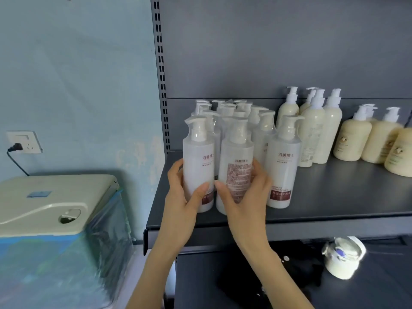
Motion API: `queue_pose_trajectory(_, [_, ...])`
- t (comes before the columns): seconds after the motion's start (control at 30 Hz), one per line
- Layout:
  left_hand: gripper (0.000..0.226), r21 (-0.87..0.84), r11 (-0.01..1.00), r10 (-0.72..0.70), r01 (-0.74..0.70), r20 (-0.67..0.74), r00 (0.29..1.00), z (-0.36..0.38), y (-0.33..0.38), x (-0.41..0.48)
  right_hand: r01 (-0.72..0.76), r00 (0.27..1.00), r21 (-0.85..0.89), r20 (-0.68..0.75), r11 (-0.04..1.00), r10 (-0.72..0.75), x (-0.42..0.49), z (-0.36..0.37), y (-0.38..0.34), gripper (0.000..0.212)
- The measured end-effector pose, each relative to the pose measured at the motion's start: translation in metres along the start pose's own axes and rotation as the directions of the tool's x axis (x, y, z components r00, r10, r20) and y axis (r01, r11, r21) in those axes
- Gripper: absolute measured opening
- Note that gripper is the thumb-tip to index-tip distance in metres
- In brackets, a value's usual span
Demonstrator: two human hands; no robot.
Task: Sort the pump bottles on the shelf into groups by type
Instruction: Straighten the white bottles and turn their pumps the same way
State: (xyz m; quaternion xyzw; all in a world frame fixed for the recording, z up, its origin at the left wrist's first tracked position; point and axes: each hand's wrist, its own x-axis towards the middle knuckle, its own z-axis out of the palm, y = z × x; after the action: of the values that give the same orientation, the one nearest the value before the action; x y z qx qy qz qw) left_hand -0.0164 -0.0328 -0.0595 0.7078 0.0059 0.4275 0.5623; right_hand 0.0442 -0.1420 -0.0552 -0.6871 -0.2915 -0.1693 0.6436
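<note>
White pump bottles [225, 139] upright, clustered at shelf [334, 197] left; tall cream bottles [316, 130] beside; squat cream bottles [367, 139] right.

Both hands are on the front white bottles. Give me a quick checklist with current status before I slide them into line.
1. Left hand wraps the front-left white bottle: ok.
2. Right hand wraps the turned bottle: ok.
3. Turned bottle shows its back label, unlike the front-right bottle: not ok.
4. Both bottles upright on the shelf: ok.
5. White group separate from the tall cream bottles: ok.
6. Back rows aligned: cannot tell.
</note>
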Motion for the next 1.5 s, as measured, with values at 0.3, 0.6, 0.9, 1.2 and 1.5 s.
queue_pose_trajectory(0.3, [0.053,0.014,1.000,-0.012,0.012,-0.006,1.000,0.000,0.001,-0.001,0.000,1.000,0.009,0.018,1.000,0.000,-0.003,0.004,0.005,0.069])
queue_pose_trajectory(0.6, [0.053,-0.004,1.000,-0.014,0.014,0.004,1.000,-0.002,0.002,-0.001,-0.059,0.991,0.101,0.126,0.993,0.046,-0.002,-0.003,0.006,0.061])
queue_pose_trajectory(0.9, [0.054,0.003,1.000,-0.022,0.021,0.020,1.000,-0.004,0.003,-0.001,-0.070,0.997,0.105,0.045,0.992,0.066,-0.001,-0.005,0.006,0.059])
queue_pose_trajectory(1.2, [0.056,-0.003,0.999,-0.033,0.033,0.023,0.999,-0.004,0.002,-0.001,-0.038,0.993,-0.104,-0.112,0.994,0.026,0.003,0.007,0.004,0.080])
queue_pose_trajectory(1.5, [0.055,-0.002,0.999,-0.047,0.047,0.031,0.998,-0.007,-0.002,0.000,0.070,0.995,-0.058,-0.068,0.996,-0.074,-0.010,-0.001,0.012,0.063])
